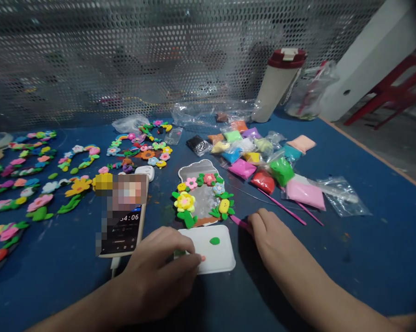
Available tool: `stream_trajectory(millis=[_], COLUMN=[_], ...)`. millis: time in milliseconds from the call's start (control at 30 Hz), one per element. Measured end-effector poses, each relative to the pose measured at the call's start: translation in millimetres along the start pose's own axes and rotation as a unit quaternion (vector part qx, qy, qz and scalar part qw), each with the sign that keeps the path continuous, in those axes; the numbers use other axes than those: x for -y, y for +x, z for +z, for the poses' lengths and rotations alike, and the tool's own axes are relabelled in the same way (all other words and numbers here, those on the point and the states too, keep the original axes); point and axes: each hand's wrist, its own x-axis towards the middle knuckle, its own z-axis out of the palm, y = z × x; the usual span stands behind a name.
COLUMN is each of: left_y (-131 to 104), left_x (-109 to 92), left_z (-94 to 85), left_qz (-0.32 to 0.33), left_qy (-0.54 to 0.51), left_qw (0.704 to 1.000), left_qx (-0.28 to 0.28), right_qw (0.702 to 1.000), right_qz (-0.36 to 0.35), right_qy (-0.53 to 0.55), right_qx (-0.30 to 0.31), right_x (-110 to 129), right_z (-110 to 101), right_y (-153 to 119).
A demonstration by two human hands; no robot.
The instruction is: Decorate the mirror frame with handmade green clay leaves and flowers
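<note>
My left hand (pixel 164 263) is over a white tray (pixel 227 263), its fingers closed in a pinch at a small pink clay piece (pixel 203 258). A green clay leaf (pixel 215 240) lies on the tray, and another green bit is partly hidden by my fingers. My right hand (pixel 268 235) rests on the table to the right, closed around a pink modelling tool (pixel 240 222). The tool's tip points toward a small mirror (pixel 205 203) behind the tray. Clay flowers and leaves frame this mirror, among them a yellow flower (pixel 185 201).
Bags of coloured clay (pixel 242 168) lie at the back right, near a pink stick (pixel 286 208). A tumbler (pixel 279 87) stands behind them. To my left are a plugged-in phone (pixel 125 230) and several clay-decorated frames (pixel 78 159). A perforated metal panel (pixel 125 60) closes the back.
</note>
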Motion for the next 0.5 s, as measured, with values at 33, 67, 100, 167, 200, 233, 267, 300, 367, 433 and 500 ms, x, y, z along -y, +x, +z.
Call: stream_trajectory(millis=[33, 67, 100, 167, 200, 233, 267, 300, 367, 433, 500], left_y=[-0.3, -0.7, -1.3, -2.3, -2.6, -2.7, -2.7, -2.4, -1.7, -1.1, -0.8], left_x=[0.1, 0.3, 0.7, 1.5, 1.8, 2.0, 2.2, 2.2, 1.8, 1.3, 1.0], left_z=[0.5, 1.0, 1.4, 2.1, 2.4, 2.7, 3.1, 3.6, 4.8, 6.2, 7.3], left_qz=[-0.002, -0.004, -0.005, -0.006, -0.006, -0.006, -0.009, -0.014, -0.018, -0.013, -0.004], left_qy=[0.002, 0.005, 0.008, 0.012, 0.012, 0.013, 0.014, 0.015, 0.017, 0.020, 0.021], left_qw=[1.000, 1.000, 1.000, 1.000, 1.000, 1.000, 1.000, 1.000, 1.000, 1.000, 1.000], left_qx=[0.003, 0.006, 0.008, 0.013, 0.017, 0.019, 0.021, 0.021, 0.018, 0.009, 0.003], right_qw=[1.000, 1.000, 1.000, 0.999, 0.999, 0.998, 0.997, 0.996, 0.988, 0.974, 0.962], right_qz=[0.002, 0.004, 0.008, 0.016, 0.019, 0.017, 0.012, 0.005, -0.037, -0.100, -0.143], right_qy=[0.008, 0.018, 0.027, 0.045, 0.051, 0.060, 0.073, 0.087, 0.138, 0.180, 0.205], right_qx=[0.001, 0.001, 0.001, 0.001, 0.000, 0.004, 0.011, 0.018, 0.056, 0.092, 0.108], right_x=[-2.7, -5.8, -9.1, -14.2, -15.2, -14.8, -13.0, -9.9, -1.4, 6.4, 10.3], right_z=[-0.9, -1.8, -2.7, -5.0, -6.5, -8.4, -10.6, -13.0, -17.4, -19.3, -17.4], right_y=[0.3, 0.2, -0.3, -2.4, -3.6, -4.5, -4.8, -4.1, 0.5, 7.7, 14.1])
